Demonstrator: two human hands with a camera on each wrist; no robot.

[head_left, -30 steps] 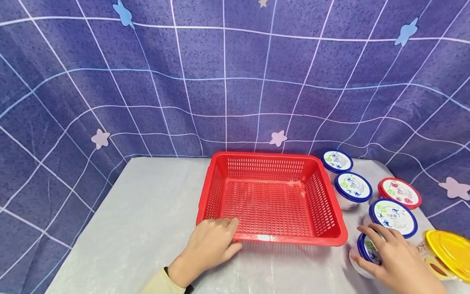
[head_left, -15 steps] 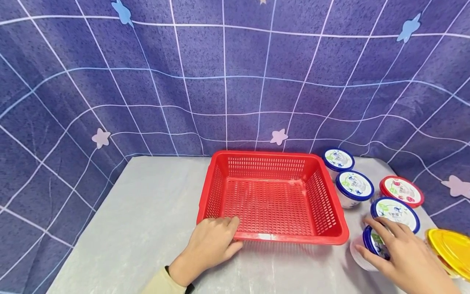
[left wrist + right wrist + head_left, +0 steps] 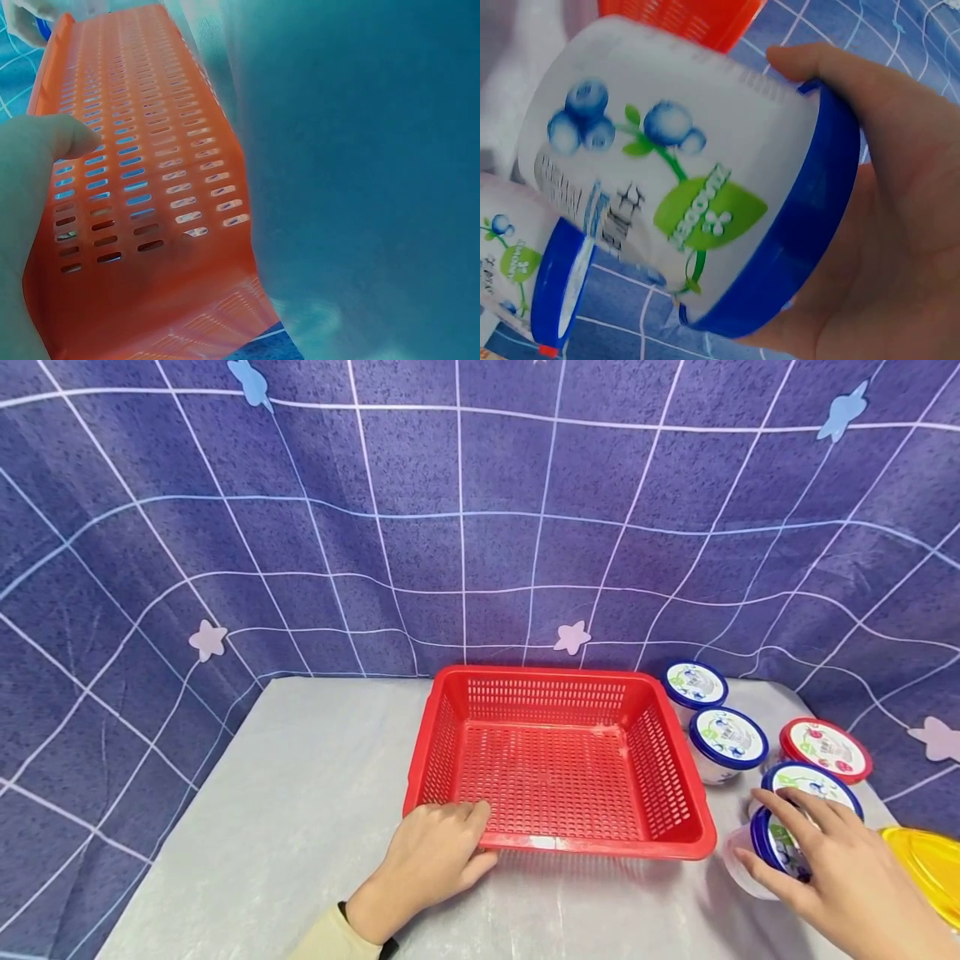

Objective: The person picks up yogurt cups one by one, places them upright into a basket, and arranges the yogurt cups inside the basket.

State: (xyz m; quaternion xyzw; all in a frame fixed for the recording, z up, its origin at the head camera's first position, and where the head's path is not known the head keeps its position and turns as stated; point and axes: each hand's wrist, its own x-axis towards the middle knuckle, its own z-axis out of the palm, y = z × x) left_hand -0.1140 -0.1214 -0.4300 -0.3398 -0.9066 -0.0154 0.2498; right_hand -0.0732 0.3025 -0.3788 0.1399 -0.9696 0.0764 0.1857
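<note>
My left hand (image 3: 433,852) grips the near rim of a red perforated plastic basket (image 3: 600,846), its thumb (image 3: 71,137) outside on the wall in the left wrist view. The basket holds nothing. At the right, my right hand (image 3: 847,864) holds a white plastic tub (image 3: 744,864) with a blue lid, fingers and thumb spread round the lid. The tub leans, its lid toward my palm. Blueberries and a green leaf label show on its wall in the right wrist view. Right behind it stands another blue-lidded tub (image 3: 812,779), partly hidden by my fingers.
Two more blue-lidded tubs (image 3: 727,739) stand against the basket's right side. A red-lidded tub (image 3: 827,750) sits behind the hand, and a yellow-lidded container (image 3: 926,864) is at the right edge. A purple star-patterned cloth (image 3: 495,552) hangs behind the grey table (image 3: 315,760).
The held tub and my right hand have shifted slightly right and away from me, and the tub now overlaps the one behind it more. My left hand and the basket stay put.
</note>
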